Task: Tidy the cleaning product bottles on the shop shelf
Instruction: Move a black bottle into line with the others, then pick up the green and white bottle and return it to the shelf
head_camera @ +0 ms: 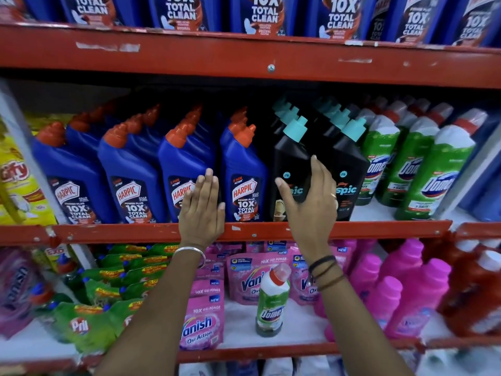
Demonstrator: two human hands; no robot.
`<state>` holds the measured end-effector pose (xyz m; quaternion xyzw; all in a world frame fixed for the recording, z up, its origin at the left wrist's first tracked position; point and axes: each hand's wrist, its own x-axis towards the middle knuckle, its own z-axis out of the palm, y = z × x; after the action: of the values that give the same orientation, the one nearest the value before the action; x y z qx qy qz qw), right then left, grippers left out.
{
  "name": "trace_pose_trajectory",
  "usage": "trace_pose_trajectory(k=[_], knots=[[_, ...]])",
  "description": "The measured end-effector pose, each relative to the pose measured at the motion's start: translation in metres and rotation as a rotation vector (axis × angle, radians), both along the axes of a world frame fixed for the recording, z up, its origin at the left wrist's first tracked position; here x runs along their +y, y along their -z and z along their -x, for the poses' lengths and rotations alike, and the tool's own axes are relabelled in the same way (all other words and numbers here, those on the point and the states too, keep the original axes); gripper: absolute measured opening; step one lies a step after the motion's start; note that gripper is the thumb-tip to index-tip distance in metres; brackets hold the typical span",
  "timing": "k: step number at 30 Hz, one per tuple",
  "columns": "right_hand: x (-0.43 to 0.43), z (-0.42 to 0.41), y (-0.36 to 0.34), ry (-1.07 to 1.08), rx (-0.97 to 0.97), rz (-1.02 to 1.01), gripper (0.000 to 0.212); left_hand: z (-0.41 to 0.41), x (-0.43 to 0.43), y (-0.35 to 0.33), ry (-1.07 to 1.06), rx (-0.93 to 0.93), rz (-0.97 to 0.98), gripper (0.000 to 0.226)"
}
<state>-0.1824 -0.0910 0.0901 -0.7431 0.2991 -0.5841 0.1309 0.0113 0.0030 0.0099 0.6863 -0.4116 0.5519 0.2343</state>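
Note:
On the middle shelf stand rows of blue Harpic bottles (244,172) with orange caps, black Spic bottles (349,169) with teal caps, and green Domex bottles (439,172). My left hand (202,207) is flat with its fingers together, in front of the third Harpic bottle (180,164). My right hand (311,196) is spread open against the front left Spic bottle (290,158), thumb on its label; no grip shows. A single Domex bottle (272,299) stands alone on the lower shelf among pink pouches.
Red shelf rails (108,232) run across the front. Pink Vanish pouches (200,321) and green Pril pouches (89,321) fill the lower shelf, with pink bottles (412,289) to the right. More Harpic bottles (263,14) line the top shelf. Yellow packs (16,180) hang at the left.

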Motion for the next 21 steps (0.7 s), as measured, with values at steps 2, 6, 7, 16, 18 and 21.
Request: trace_pose_trajectory(k=[2,6,7,16,18,21], knots=[[0.007,0.014,0.032,-0.023,-0.060,-0.028,0.063,0.000,0.000,0.001,-0.010,0.001,-0.004,0.066],[0.021,0.038,0.112,-0.084,0.025,-0.206,0.068,0.002,-0.001,-0.001,-0.032,0.001,-0.010,0.066],[0.024,0.042,0.133,-0.087,0.057,-0.264,0.071,0.002,-0.001,-0.001,-0.040,0.004,-0.009,0.065],[0.044,0.030,0.236,-0.147,0.234,-0.754,0.100,0.001,-0.003,0.002,-0.028,0.021,0.043,0.055],[0.043,0.022,0.245,-0.133,0.221,-0.789,0.090,0.000,-0.004,0.001,-0.033,0.025,0.048,0.055],[0.042,0.015,0.252,-0.100,0.212,-0.803,0.081,-0.001,-0.005,0.004,-0.033,0.031,0.054,0.055]])
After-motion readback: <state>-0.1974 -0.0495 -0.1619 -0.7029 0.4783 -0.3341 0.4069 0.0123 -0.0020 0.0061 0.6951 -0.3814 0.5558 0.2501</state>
